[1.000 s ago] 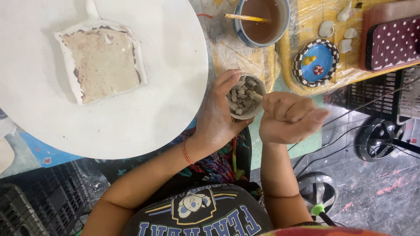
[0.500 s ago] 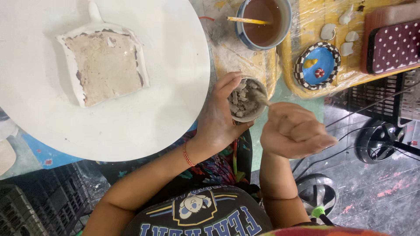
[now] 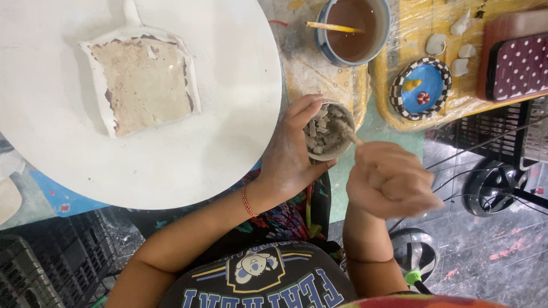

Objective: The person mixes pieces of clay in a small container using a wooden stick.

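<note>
Round white board point(image 3: 217, 159), one, bearing one square slab point(image 3: 142, 82) edged white. Beside its rim: one small cup point(image 3: 328, 132) of grey lumps, left hand point(image 3: 294, 154) wrapped around it. Right hand point(image 3: 391, 179) fisted on one thin stick point(image 3: 349, 132) dipping into that cup. Beyond: one blue-rimmed pot point(image 3: 354, 28) of brown liquid; one checker-edged blue dish point(image 3: 421, 88); one red dotted case point(image 3: 519, 65); three pale pebbles point(image 3: 436, 43) on one yellow tray point(image 3: 394, 114).

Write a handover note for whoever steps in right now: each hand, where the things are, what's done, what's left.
Left hand: wrapped around the small cup of grey lumpy clay, held beside the white round board.
Right hand: gripping a thin stick whose tip is in the cup.
Square clay slab: lying on the board, untouched.
Done: stick is in the mix.
Left: contents still lumpy, not smooth.
</note>
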